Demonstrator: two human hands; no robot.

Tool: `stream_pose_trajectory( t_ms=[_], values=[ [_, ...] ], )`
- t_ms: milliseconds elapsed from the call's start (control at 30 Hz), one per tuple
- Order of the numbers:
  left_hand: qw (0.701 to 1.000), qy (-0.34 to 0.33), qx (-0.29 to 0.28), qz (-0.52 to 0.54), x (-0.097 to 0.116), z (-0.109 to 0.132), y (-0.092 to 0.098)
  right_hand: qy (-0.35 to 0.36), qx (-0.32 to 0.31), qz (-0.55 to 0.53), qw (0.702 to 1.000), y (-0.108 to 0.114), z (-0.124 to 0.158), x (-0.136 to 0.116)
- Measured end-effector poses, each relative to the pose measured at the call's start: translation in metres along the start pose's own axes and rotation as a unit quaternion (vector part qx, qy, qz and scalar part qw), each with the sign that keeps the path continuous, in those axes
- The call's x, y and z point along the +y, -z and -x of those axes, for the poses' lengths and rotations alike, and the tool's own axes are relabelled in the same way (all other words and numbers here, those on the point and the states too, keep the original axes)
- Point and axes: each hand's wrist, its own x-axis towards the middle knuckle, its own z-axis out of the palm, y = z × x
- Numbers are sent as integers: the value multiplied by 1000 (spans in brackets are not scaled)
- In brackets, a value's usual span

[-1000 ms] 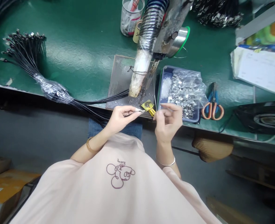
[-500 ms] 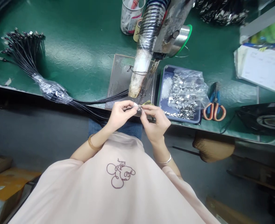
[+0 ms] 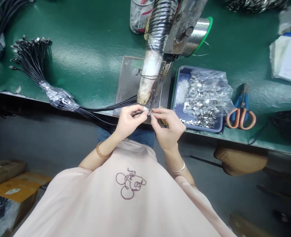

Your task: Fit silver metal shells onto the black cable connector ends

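Note:
My left hand [image 3: 128,121] pinches the end of a thin black cable [image 3: 137,114] at the bench's front edge. Fingertip to fingertip with it, my right hand [image 3: 167,127] pinches a small metal shell [image 3: 150,112] against the cable's tip. The cable runs back to a black cable bundle [image 3: 61,98] wrapped in clear film and lying across the green bench [image 3: 86,56]. Both hands work over the front of a grey metal plate [image 3: 129,82], just below a plastic-wrapped hose nozzle [image 3: 149,77].
A blue tray [image 3: 177,85] holding a clear bag of metal shells [image 3: 204,98] sits right of the plate. Orange-handled scissors [image 3: 241,108] lie further right. A solder spool [image 3: 197,33] and a clear cup [image 3: 139,11] stand at the back. Cardboard boxes [image 3: 14,189] are on the floor.
My right hand came left from beside the tray and met my left hand at the cable tip. The yellow piece near the plate's edge is now covered. The view shifted slightly.

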Motion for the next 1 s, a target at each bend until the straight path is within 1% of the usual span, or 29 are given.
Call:
stream_pose_trajectory(
  t_ms=[133,367,467,533,567,600,633,700,733,767,800,833,867,900,933,967,1000],
  values=[
    [1000,8,-4,1,0,0,2,2,-12,2,1000,2,0,-1],
    [999,33,-26,-1,0,5,5,43,-29,-17,999,5,5,-1],
    [998,40,-41,-3,3,7,5,23,-48,-19,998,12,6,-2],
    [996,42,-75,0,6,9,6,-9,-61,-31,998,20,8,-3],
    [994,43,-103,1,7,11,7,-17,-51,-34,998,25,9,-4],
    [990,44,-136,-1,7,13,8,-16,-23,-33,999,31,10,-5],
    [984,47,-170,-5,7,16,9,-11,26,-27,999,38,10,-6],
    [973,56,-223,-17,2,22,11,-4,143,-7,990,53,8,-8],
    [969,61,-237,-22,-2,26,11,-15,185,3,983,60,6,-8],
    [969,67,-239,-21,-7,31,12,-42,190,14,981,68,2,-7],
    [969,76,-235,-20,-12,35,13,-71,164,28,984,75,-2,-3],
    [971,87,-222,-18,-18,39,13,-109,115,44,986,81,-6,2],
    [975,97,-199,-11,-23,42,14,-150,34,61,986,87,-11,9],
    [980,101,-171,-6,-27,45,14,-172,-45,83,981,92,-15,18],
    [986,95,-139,-3,-30,46,15,-177,-104,102,973,96,-20,28],
    [991,77,-106,-6,-32,46,17,-170,-147,101,969,99,-24,39],
    [996,44,-74,-18,-32,44,19,-160,-180,90,966,101,-28,49]
  ],
)
